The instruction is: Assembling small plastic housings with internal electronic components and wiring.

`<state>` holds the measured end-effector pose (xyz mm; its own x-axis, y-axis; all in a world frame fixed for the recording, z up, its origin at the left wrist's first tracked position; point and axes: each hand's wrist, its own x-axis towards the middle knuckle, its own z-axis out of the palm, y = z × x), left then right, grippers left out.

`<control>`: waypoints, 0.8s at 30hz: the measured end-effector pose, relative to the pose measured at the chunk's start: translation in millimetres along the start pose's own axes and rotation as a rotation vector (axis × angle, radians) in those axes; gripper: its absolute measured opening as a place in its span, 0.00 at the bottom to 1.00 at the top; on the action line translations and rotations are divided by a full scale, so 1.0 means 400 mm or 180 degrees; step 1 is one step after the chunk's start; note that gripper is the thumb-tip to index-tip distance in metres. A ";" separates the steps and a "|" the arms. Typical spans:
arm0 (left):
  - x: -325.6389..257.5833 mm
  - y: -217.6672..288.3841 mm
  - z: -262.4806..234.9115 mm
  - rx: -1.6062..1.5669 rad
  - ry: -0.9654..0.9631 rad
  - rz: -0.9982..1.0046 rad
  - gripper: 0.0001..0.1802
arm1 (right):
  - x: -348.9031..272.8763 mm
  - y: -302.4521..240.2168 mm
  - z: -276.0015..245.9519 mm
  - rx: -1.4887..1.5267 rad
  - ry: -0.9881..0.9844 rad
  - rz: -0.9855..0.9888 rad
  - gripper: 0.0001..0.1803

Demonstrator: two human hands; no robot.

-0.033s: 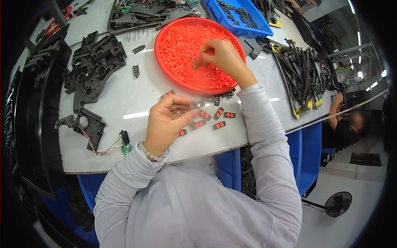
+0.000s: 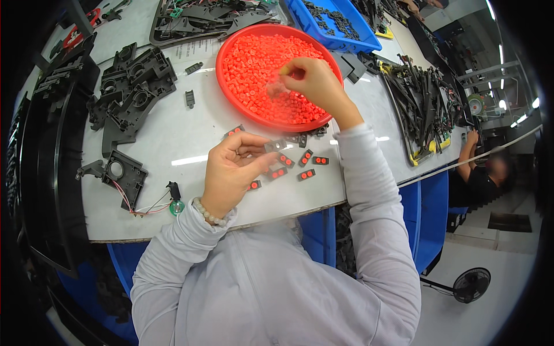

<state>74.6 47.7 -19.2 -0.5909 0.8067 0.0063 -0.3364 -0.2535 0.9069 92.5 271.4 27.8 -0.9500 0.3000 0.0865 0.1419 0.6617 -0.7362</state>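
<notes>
A round red tray (image 2: 226, 86) full of small orange-red pieces stands on the white table (image 2: 173, 138). My right hand (image 2: 314, 83) hovers over the tray with its fingertips pinched together on small red pieces, which are blurred. My left hand (image 2: 231, 170) rests on the table near the front edge and holds a small black holder (image 2: 274, 145) between thumb and fingers. Beside that hand lie several black holders with two red dots each (image 2: 306, 173).
A blue bin (image 2: 340, 23) of dark parts stands behind the tray. Black moulded housings (image 2: 130, 86) lie to the left, with a wired black part (image 2: 124, 173) near the front edge. A tray of black strips (image 2: 424, 104) is at the right. Another person (image 2: 490, 167) sits beyond it, and a fan (image 2: 470, 284) stands on the floor.
</notes>
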 end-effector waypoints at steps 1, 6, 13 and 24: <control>-0.002 0.004 0.002 -0.0106 0.0021 0.0020 0.11 | -0.029 -0.011 0.005 0.0004 -0.0012 -0.0008 0.06; -0.006 0.001 0.003 -0.0262 0.0054 0.0012 0.11 | -0.169 -0.082 0.012 0.1233 -0.0625 0.0297 0.06; -0.009 -0.003 0.008 -0.0259 -0.0079 0.0152 0.11 | -0.204 -0.084 0.027 0.0729 -0.0519 -0.0175 0.05; -0.014 -0.013 0.008 -0.0114 -0.0091 0.0372 0.10 | -0.195 -0.067 0.041 0.1844 -0.0955 0.0696 0.06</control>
<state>81.9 46.4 -22.6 -0.6067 0.7853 0.1236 -0.2927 -0.3652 0.8837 158.2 218.9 29.7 -0.9642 0.1264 -0.2330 0.2469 0.1085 -0.9630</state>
